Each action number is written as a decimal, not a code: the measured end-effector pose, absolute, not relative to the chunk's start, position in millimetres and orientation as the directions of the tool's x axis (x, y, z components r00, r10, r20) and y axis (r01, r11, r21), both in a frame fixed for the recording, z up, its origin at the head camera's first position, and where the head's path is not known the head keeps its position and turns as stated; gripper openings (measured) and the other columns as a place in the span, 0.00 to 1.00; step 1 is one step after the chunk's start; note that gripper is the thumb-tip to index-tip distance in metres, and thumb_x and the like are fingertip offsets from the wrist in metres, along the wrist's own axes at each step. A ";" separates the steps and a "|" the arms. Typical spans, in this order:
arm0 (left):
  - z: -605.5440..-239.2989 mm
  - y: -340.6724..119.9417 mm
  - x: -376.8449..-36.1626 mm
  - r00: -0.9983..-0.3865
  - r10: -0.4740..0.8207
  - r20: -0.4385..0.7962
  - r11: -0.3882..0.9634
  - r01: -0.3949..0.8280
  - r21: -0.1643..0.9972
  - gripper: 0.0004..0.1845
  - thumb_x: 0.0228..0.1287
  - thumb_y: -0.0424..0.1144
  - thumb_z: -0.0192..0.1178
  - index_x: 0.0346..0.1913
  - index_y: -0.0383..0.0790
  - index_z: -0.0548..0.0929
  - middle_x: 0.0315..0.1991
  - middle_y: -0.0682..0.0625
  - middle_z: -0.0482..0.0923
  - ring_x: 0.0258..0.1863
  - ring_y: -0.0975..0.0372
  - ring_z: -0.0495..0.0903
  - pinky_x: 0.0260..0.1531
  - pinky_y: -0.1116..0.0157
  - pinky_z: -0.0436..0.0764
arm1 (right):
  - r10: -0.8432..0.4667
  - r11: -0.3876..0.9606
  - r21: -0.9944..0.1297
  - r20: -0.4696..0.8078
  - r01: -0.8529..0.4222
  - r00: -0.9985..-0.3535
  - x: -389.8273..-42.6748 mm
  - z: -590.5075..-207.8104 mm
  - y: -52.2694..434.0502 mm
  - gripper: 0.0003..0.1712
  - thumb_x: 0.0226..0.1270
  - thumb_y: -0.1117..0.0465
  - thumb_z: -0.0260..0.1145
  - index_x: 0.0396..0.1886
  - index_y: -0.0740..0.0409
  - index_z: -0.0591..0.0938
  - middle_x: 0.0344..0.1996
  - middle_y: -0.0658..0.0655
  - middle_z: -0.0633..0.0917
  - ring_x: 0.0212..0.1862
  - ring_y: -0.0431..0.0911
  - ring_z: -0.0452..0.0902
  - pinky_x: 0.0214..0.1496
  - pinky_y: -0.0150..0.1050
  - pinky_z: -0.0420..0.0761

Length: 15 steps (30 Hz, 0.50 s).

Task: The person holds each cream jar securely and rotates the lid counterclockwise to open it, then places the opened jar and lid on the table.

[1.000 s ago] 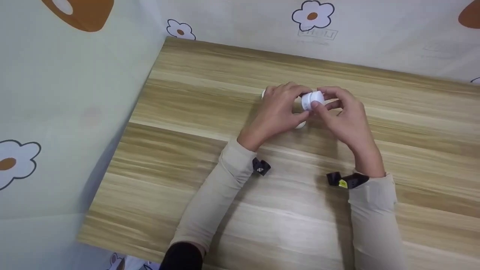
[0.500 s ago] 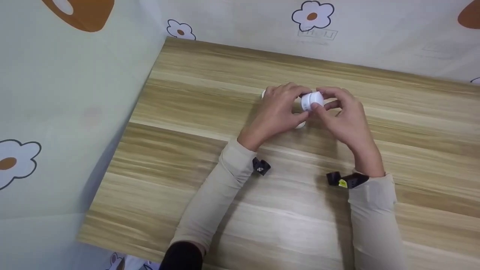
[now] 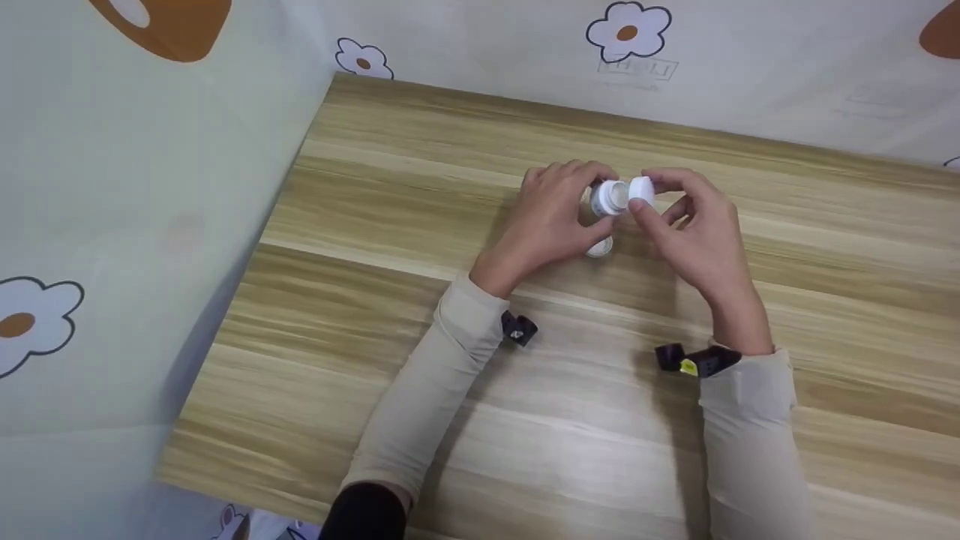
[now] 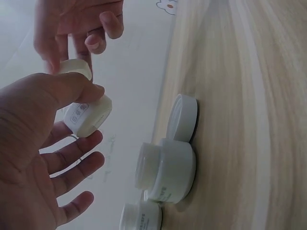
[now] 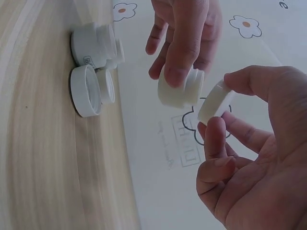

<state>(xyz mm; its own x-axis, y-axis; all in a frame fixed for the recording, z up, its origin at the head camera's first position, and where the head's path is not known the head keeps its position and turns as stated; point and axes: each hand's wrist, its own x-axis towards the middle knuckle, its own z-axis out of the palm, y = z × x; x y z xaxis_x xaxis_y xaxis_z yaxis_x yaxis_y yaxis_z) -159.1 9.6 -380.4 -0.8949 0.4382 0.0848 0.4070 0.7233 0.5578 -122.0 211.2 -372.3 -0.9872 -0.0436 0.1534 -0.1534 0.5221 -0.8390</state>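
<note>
A small white cream jar (image 3: pixel 603 199) is pinched between the thumb and fingers of my left hand (image 3: pixel 546 217), tilted with its uncovered mouth facing right. My right hand (image 3: pixel 701 229) grips the white lid (image 3: pixel 640 192) by its edge, a small gap away from the jar's neck. In the right wrist view the same lid (image 5: pixel 214 103) stands off from the threaded neck of the jar (image 5: pixel 175 91). Printed lettering shows on the held jar (image 4: pixel 86 117) in the left wrist view. Both hands are raised above the table.
On the wooden table (image 3: pixel 360 300), below my left hand, stand a larger white jar (image 4: pixel 175 170) and another white jar (image 4: pixel 146 215). A loose white lid (image 4: pixel 183 117) lies next to the larger jar. A flower-patterned sheet (image 3: pixel 480 45) borders the table's back and left.
The lid has come off the jar: my right hand has drawn it slightly right, while my left hand has shifted a little left with the jar, whose mouth now shows.
</note>
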 end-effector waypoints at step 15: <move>-381.7 -18.4 -158.7 -0.926 0.368 0.084 0.726 0.342 0.597 0.28 0.66 0.53 0.72 0.66 0.50 0.80 0.62 0.56 0.85 0.64 0.61 0.80 0.73 0.56 0.67 | -0.043 0.537 -0.843 0.005 -0.028 -0.999 -129.6 -387.5 214.6 0.28 0.71 0.56 0.73 0.67 0.62 0.81 0.55 0.61 0.87 0.35 0.31 0.82 0.36 0.23 0.80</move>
